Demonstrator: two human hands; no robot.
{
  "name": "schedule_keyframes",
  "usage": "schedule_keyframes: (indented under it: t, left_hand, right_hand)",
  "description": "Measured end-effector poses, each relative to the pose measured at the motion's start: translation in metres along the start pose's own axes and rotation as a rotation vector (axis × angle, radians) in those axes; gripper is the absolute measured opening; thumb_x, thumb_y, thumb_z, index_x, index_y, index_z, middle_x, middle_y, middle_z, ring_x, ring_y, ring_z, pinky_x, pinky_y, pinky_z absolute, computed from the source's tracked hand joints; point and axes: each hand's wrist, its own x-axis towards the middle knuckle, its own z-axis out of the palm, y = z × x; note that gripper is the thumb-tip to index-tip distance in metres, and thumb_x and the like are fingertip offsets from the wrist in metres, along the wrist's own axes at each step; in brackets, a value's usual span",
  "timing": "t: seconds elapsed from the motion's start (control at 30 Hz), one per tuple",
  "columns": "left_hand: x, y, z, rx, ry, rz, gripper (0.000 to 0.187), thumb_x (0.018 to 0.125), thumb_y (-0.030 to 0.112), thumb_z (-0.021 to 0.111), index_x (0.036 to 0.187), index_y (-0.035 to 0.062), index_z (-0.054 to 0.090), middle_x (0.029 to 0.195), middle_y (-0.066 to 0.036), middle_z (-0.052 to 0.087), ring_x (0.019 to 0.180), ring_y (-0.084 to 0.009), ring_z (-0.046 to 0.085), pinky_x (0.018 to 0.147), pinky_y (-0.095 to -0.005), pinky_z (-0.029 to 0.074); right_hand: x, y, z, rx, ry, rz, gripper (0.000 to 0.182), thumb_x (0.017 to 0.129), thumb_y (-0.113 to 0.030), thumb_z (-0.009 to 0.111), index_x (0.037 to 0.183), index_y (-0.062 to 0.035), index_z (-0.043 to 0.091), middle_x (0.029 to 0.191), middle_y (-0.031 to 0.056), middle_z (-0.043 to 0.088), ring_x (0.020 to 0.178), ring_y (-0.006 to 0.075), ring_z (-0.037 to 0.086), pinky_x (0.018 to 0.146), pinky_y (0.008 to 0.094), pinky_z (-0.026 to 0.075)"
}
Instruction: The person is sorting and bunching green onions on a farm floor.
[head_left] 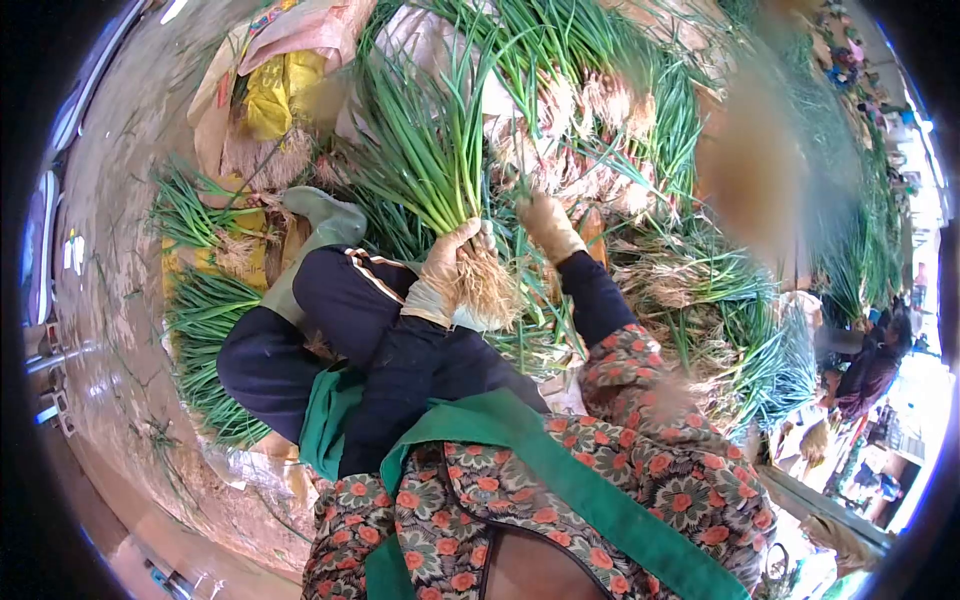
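My left hand [440, 278], in a pale glove, is wrapped round a bunch of green onions [440, 165] just above the roots. The green leaves fan out away from me, and the tan roots hang over the palm side. My right hand [550, 228], in a tan glove, is closed a little to the right of the bunch, apart from it. A thin dark thing shows by its fingers, too small to name. Behind it lies a heap of green onions [570, 120] with pinkish-white root ends.
Bundles of green onions [210, 340] lie to the left, beside my boot [335, 215]. More onions [690, 280] are piled at right. A yellow bag [270, 95] and sacks stand at the back left. A person [875, 365] sits at far right. Blurred smudges cover part of the view.
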Motion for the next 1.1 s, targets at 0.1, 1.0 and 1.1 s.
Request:
schedule_keyframes:
  t: [0.1,1.0,1.1]
  left_hand:
    - [0.003,-0.005,-0.001,0.101,0.102,0.03,0.025,0.083,0.019,0.062,0.101,0.0024,0.058,0.087,-0.005,0.063,0.079,-0.0166,0.059,0.071,-0.0329,0.051]
    - [0.024,-0.009,-0.023,0.249,0.24,0.011,0.013,0.078,0.013,0.066,0.079,0.0028,0.06,0.068,-0.008,0.061,0.057,-0.0168,0.059,0.05,-0.0267,0.05]
    - [0.022,-0.009,-0.018,0.107,0.27,0.013,0.014,0.078,0.017,0.066,0.077,0.0043,0.06,0.068,-0.008,0.061,0.06,-0.0171,0.058,0.057,-0.0292,0.051]
  right_hand:
    - [-0.059,0.006,-0.003,0.12,-0.299,-0.685,0.028,0.086,-0.02,0.049,0.11,-0.0074,0.056,0.1,0.0068,0.06,0.096,0.0226,0.057,0.08,0.0387,0.05]
    - [0.035,-0.026,-0.079,1.382,0.154,-0.115,0.026,0.089,-0.021,0.054,0.107,-0.0031,0.059,0.088,0.0135,0.064,0.081,0.0256,0.061,0.072,0.0308,0.047]
    - [0.034,-0.018,-0.121,1.26,-0.033,0.167,0.037,0.085,-0.031,0.056,0.095,0.0037,0.062,0.084,0.0218,0.063,0.083,0.0322,0.062,0.075,0.037,0.047]
